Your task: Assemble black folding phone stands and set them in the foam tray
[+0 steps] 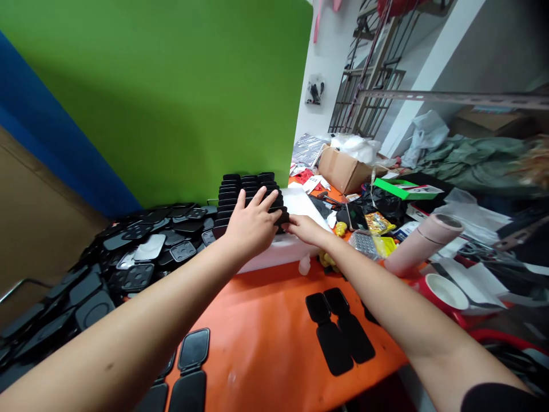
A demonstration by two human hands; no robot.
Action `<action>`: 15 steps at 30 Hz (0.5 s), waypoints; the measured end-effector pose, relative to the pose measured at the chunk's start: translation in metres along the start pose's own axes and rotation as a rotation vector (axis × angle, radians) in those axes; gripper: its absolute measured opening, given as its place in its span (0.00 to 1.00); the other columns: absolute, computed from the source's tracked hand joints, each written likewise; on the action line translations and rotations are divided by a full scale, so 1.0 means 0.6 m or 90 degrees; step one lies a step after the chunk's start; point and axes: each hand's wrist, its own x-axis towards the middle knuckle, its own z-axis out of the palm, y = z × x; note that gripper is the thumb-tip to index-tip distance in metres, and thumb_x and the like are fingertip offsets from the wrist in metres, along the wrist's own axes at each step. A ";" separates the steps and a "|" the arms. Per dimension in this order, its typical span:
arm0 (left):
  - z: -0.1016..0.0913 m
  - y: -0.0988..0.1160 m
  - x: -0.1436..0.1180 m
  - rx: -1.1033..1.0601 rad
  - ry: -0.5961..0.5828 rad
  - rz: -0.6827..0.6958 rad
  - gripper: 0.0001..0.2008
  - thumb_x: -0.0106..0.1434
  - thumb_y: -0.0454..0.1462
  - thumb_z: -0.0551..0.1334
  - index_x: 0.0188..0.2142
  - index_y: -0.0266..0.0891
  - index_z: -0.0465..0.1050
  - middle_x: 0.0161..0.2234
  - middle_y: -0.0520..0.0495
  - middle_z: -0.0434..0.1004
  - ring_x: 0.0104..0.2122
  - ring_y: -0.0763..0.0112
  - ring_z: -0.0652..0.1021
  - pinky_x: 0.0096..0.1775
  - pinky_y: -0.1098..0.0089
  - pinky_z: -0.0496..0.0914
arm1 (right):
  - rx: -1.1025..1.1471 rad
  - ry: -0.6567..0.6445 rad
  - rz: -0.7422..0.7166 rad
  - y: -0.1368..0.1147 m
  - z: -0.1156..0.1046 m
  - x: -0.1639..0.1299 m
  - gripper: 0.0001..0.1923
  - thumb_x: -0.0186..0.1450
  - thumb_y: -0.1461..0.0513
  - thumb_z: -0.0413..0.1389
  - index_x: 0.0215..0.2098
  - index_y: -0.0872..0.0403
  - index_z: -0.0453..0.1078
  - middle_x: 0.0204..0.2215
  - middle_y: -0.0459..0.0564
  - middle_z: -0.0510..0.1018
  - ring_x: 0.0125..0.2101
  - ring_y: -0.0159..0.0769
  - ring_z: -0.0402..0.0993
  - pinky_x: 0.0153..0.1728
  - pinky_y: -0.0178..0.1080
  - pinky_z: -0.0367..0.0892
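Note:
Rows of black folding pads (229,197) stand packed on edge in a white foam tray (295,200) at the table's far side. My left hand (253,223) lies over these rows with its fingers spread, touching the pads' edges. At the rows' right front end, my right hand (304,228) has its thumb and fingers closed on the edge of a black pad (283,218); part of that pad is hidden behind the fingers. Two unfolded pads (343,332) lie side by side on the orange table (257,343), and another unfolded pad (193,360) lies near the front left.
A large heap of black pads (150,246) spreads along the left. Behind stands a green panel (171,97). On the right are a pink bottle (424,243), a red mug (441,294), a cardboard box (343,169), a green box lid (392,187) and loose clutter.

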 end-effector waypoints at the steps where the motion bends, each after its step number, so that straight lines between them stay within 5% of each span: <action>1: -0.010 0.000 -0.023 -0.031 0.022 -0.007 0.16 0.60 0.39 0.54 0.47 0.46 0.68 0.59 0.48 0.54 0.58 0.55 0.53 0.55 0.47 0.47 | -0.014 0.046 0.013 -0.007 -0.002 -0.015 0.10 0.61 0.63 0.49 0.40 0.54 0.68 0.34 0.49 0.75 0.35 0.37 0.70 0.37 0.37 0.63; 4: -0.019 -0.011 -0.150 -0.154 0.038 -0.050 0.15 0.62 0.38 0.51 0.47 0.45 0.67 0.53 0.46 0.64 0.53 0.63 0.63 0.54 0.58 0.57 | -0.070 0.222 0.051 -0.042 0.029 -0.091 0.13 0.64 0.59 0.45 0.43 0.53 0.65 0.38 0.52 0.74 0.40 0.39 0.69 0.41 0.39 0.62; 5: -0.011 -0.016 -0.209 -0.189 0.001 -0.077 0.15 0.62 0.38 0.51 0.47 0.45 0.67 0.50 0.45 0.68 0.51 0.64 0.67 0.51 0.60 0.61 | -0.082 0.205 0.043 -0.059 0.056 -0.122 0.13 0.65 0.58 0.44 0.42 0.53 0.66 0.36 0.51 0.74 0.39 0.39 0.69 0.40 0.39 0.62; 9: 0.049 -0.022 -0.466 -0.157 -0.123 -0.257 0.17 0.61 0.43 0.52 0.48 0.43 0.67 0.52 0.42 0.66 0.50 0.58 0.68 0.46 0.59 0.67 | -0.053 -0.141 -0.157 -0.144 0.213 -0.239 0.14 0.64 0.56 0.47 0.45 0.51 0.66 0.41 0.50 0.74 0.42 0.39 0.69 0.44 0.39 0.63; 11: 0.071 -0.010 -0.563 -0.108 -0.190 -0.294 0.25 0.60 0.45 0.53 0.56 0.43 0.57 0.58 0.41 0.57 0.54 0.54 0.63 0.48 0.54 0.65 | -0.068 -0.202 -0.229 -0.184 0.288 -0.273 0.26 0.60 0.49 0.50 0.53 0.53 0.60 0.53 0.56 0.64 0.53 0.46 0.58 0.52 0.45 0.55; 15: 0.072 0.027 -0.652 -0.072 -0.260 -0.253 0.38 0.56 0.50 0.56 0.61 0.42 0.42 0.61 0.40 0.48 0.57 0.52 0.58 0.51 0.51 0.61 | -0.094 -0.283 -0.288 -0.222 0.375 -0.304 0.44 0.54 0.41 0.49 0.61 0.55 0.45 0.61 0.64 0.44 0.59 0.55 0.40 0.55 0.56 0.43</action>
